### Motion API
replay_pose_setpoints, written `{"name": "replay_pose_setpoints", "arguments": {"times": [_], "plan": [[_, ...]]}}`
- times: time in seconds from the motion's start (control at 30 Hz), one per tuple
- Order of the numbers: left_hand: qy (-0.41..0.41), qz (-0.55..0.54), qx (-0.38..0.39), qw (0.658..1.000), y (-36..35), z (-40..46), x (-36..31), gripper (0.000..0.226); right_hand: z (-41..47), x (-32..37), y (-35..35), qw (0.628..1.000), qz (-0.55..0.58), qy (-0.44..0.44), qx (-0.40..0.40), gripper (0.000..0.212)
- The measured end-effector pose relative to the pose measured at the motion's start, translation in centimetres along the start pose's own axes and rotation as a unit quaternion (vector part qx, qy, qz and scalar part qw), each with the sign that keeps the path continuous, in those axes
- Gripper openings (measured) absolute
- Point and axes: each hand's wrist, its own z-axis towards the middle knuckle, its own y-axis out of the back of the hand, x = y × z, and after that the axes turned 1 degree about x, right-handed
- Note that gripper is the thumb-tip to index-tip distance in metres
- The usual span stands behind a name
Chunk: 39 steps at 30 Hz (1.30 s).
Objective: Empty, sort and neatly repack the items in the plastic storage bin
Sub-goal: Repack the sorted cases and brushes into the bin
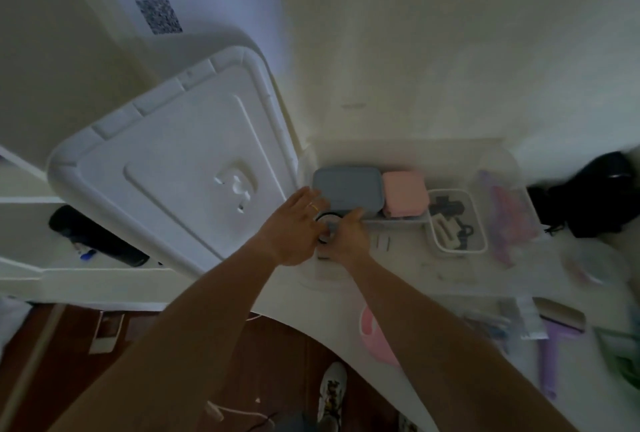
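The clear plastic storage bin [498,154] sits on a white table against the wall. Inside it lie a grey-blue case [346,189], a pink pouch [403,194] and a small clear tray [479,248] of dark clips. Both hands meet at the bin's near left corner over a small round black-rimmed item [325,218]. My left hand [294,227], wearing a ring, lies over it with fingers fairly straight. My right hand [346,237] curls its fingers round the item; much of it is hidden.
The white bin lid [166,168] leans at the left. A black bag [595,196] stands right of the bin. A pink-purple packet [509,217] lies at the bin's right end. A pink round object [377,338], a purple brush [550,352] and packets lie along the table's front edge.
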Motion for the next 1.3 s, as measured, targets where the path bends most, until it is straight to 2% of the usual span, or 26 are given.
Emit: {"name": "replay_pose_setpoints", "arguments": {"times": [0.07,0.13,0.23,0.3,0.4,0.5,0.53,0.6,0.7,0.83,0.97,1.03,1.13,1.2,1.3], "plan": [[-0.029,0.037,0.009,0.999,-0.2,0.2,0.2,0.051,0.1,-0.1,0.2,0.999,0.002,-0.008,0.044,0.099],[-0.036,0.054,0.021,0.998,0.1,0.4,0.4,0.046,0.2,-0.3,0.8,0.998,0.01,-0.008,0.06,0.097],[-0.003,0.051,0.12,0.992,1.3,0.7,-0.2,0.049,0.8,-0.8,1.6,0.996,0.02,0.003,0.089,0.096],[0.006,0.08,0.147,0.986,2.2,0.8,-0.5,0.051,2.1,-2.3,1.6,0.995,0.03,0.008,0.094,0.094],[0.017,0.088,0.158,0.983,2.5,0.8,-0.8,0.052,0.3,-2.5,4.8,0.998,0.033,0.012,0.058,0.063],[0.024,0.1,0.184,0.978,3.2,1.0,-1.3,0.051,-1.5,-3.7,8.6,0.998,0.03,0.011,0.06,0.029],[0.017,0.111,0.192,0.975,3.6,1.3,-1.6,0.05,-2.1,-4.3,9.9,0.998,0.033,0.013,0.057,0.026],[0.021,0.121,0.195,0.973,4.9,2.4,-2.1,0.047,-3.0,-5.7,12.2,0.999,0.038,0.018,0.031,0.035],[0.059,0.083,0.161,0.982,7.8,5.0,-3.7,0.035,-4.8,-8.4,15.9,0.997,0.072,0.026,-0.002,0.033],[0.092,0.042,0.02,0.995,11.0,8.1,-8.3,0.029,-8.6,-12.6,20.9,0.989,0.119,0.064,-0.06,0.024],[0.112,-0.088,-0.119,0.983,11.2,9.3,-14.1,0.038,-13.9,-18.1,22.3,0.96,0.186,0.063,-0.202,0.013],[0.099,-0.104,-0.159,0.977,10.7,8.7,-17.2,0.034,-16.5,-21.0,21.6,0.946,0.187,0.032,-0.261,0.009],[0.059,-0.102,-0.149,0.982,9.7,7.4,-21.4,0.027,-18.9,-24.7,19.4,0.955,0.177,-0.018,-0.238,0.008],[-0.001,-0.092,-0.13,0.987,8.7,6.5,-23.5,0.023,-19.3,-27.1,17.4,0.968,0.159,-0.052,-0.189,0.011],[-0.093,-0.047,-0.14,0.985,7.7,5.5,-25.2,0.009,-19.0,-29.6,14.6,0.982,0.112,-0.077,-0.13,0.022]]}}
